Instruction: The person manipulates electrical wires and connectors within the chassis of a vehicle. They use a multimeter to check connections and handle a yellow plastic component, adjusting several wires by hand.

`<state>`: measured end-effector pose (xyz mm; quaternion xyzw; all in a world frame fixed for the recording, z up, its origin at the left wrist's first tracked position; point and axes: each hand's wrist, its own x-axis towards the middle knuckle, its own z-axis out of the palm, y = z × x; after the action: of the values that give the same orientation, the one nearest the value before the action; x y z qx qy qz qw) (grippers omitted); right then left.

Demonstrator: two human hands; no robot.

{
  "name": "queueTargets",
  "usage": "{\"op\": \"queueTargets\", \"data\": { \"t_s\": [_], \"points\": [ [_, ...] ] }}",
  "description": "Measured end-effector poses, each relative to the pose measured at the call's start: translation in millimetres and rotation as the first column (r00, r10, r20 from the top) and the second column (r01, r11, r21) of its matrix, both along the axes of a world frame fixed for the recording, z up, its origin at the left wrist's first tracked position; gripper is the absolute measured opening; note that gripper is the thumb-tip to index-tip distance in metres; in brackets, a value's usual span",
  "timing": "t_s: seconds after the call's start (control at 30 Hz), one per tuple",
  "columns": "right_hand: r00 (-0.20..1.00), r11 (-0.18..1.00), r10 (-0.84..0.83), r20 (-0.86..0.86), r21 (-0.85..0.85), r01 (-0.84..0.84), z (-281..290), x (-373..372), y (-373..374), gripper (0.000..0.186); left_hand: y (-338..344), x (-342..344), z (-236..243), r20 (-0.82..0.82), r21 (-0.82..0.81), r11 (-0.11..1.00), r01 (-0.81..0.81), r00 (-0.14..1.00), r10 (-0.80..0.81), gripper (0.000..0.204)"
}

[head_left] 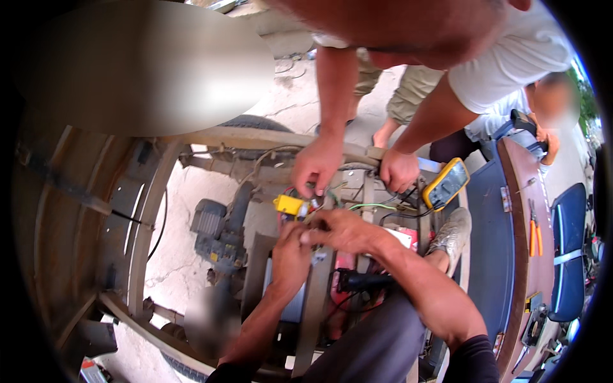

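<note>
A person's left hand (292,250) and right hand (345,231) curl together, whether grasping anything impossible to tell; just beyond the grip lie a yellow box (288,204) and a green wire (373,205), a multimeter (447,183) off to the right and a co-worker's hands (319,163) farther out

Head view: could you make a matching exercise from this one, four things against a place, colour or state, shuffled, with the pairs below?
Things
1. Multimeter
2. Pliers
3. Small block
4. Shoe

Places, colours, states
A. Pale, worn on a foot
B. Just above the person's left hand in the picture
C. Yellow casing with a screen
D. Orange handles, lying on the brown board

Pairs: 1-C, 2-D, 3-B, 4-A
</note>
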<state>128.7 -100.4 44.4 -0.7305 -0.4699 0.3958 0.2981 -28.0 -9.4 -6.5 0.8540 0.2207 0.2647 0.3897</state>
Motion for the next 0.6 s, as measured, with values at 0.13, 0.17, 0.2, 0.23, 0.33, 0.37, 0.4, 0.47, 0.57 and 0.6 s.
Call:
{"op": "queueTargets", "data": {
  "t_s": [0.13,0.17,0.2,0.23,0.33,0.37,0.4,0.47,0.57,0.6],
  "points": [
    [0.987,0.997,0.073,0.141,-0.004,-0.074,-10,0,-3,0.032,0,-4,3,0.017,0.207,0.978,0.016,1.0,-0.02,0.017],
    [0.991,0.998,0.053,0.122,0.013,-0.055,-9,3,-6,0.029,-5,0,5,0.03,0.081,0.996,0.042,0.999,-0.045,0.014],
    [0.993,0.995,0.078,0.093,0.061,-0.084,-6,2,-5,0.027,-8,0,6,0.04,-0.045,0.996,0.074,0.997,-0.073,0.01],
    [0.993,0.991,0.092,0.075,0.088,-0.098,-4,1,-5,0.025,-6,-2,4,0.042,0.001,0.995,0.095,0.995,-0.095,0.01],
    [0.977,0.986,0.154,0.15,-0.085,-0.142,-27,-1,5,0.016,11,-16,-9,-0.008,-0.055,0.997,0.047,0.999,-0.047,0.01],
    [0.966,0.968,0.215,0.141,-0.165,-0.191,-16,3,-3,0.016,8,-12,-4,-0.1,-0.199,0.98,0.002,0.995,-0.023,0.009],
    [0.971,0.972,0.19,0.143,-0.17,-0.165,-15,2,-6,0.016,9,-11,3,-0.208,-0.309,0.949,-0.068,0.978,0.002,0.009],
    [0.967,0.974,0.189,0.172,-0.162,-0.162,-11,3,-10,0.017,8,-8,-5,-0.103,-0.358,0.932,-0.055,0.994,0.019,0.008],
    [0.985,0.973,0.149,0.092,-0.189,-0.13,-11,5,-6,0.025,15,-8,-19,-0.051,-0.496,0.865,-0.072,0.997,0.053,0.009],
    [0.984,0.958,0.159,0.078,-0.254,-0.135,-25,14,-5,0.027,14,-7,-25,-0.06,-0.494,0.867,-0.064,0.997,0.039,0.009]
  ]
}}
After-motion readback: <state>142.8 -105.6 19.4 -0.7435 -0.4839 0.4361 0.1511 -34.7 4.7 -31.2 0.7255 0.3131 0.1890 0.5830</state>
